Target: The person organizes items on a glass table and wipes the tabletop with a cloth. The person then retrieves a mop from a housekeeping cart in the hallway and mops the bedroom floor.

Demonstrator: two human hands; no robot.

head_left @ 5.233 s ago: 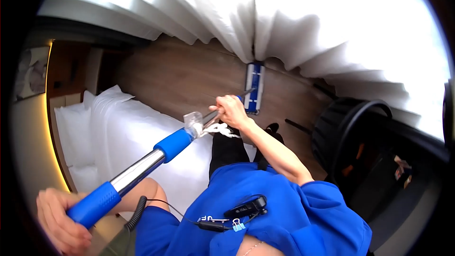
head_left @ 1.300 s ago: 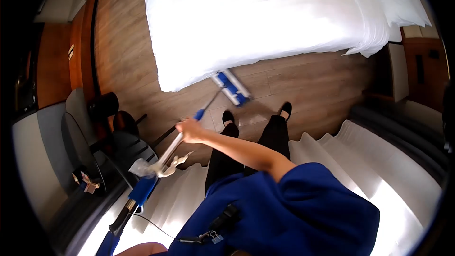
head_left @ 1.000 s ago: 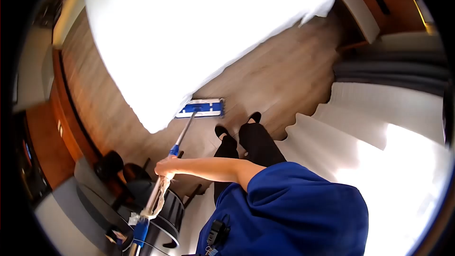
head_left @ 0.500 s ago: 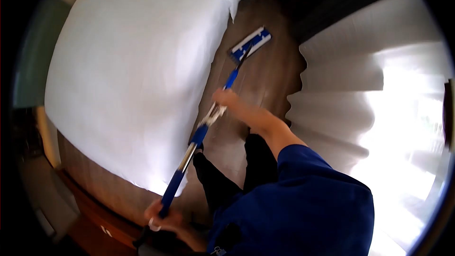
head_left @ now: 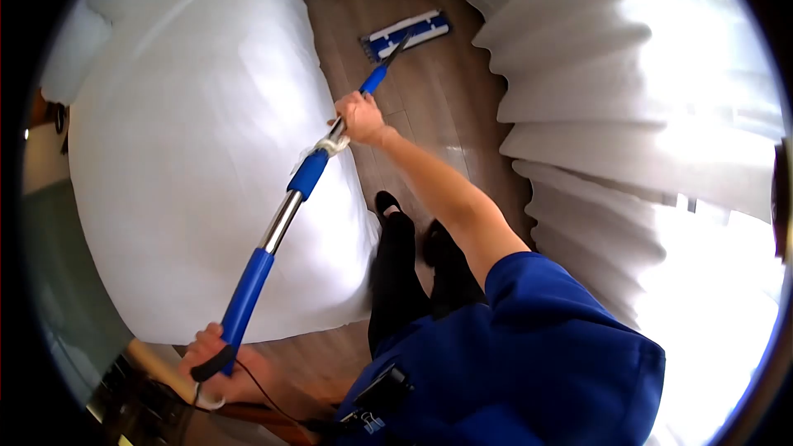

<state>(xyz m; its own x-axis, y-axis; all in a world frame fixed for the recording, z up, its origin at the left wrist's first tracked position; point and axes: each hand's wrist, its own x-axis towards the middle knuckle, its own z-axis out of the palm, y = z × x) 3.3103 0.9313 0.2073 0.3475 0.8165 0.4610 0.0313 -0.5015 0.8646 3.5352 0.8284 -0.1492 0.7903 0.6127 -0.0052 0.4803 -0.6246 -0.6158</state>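
A flat mop (head_left: 248, 289) with a blue and silver pole slants across the view from lower left to upper middle. Its wide blue and white head (head_left: 429, 26) lies on the wood floor between bed and curtain. My right hand (head_left: 360, 118) is closed around the lower pole, just above a whitish wrapping (head_left: 332, 145) tied on it. Down at the pole's upper end, my left hand (head_left: 216, 363) grips the blue grip, partly hidden behind it. A black hooked end piece and a thin dark cord show beside that hand.
A bed with a white cover (head_left: 206, 140) borders the floor strip on the left. White curtains (head_left: 570, 91) hang along the bright window on the right. My shoes (head_left: 387, 202) stand on the wood floor (head_left: 413, 128). Dark furniture shows at lower left.
The view has shifted forward along the bed. The mop head appears farther up and left and is turned flatter across the floor. Both hands have kept their hold on the pole.
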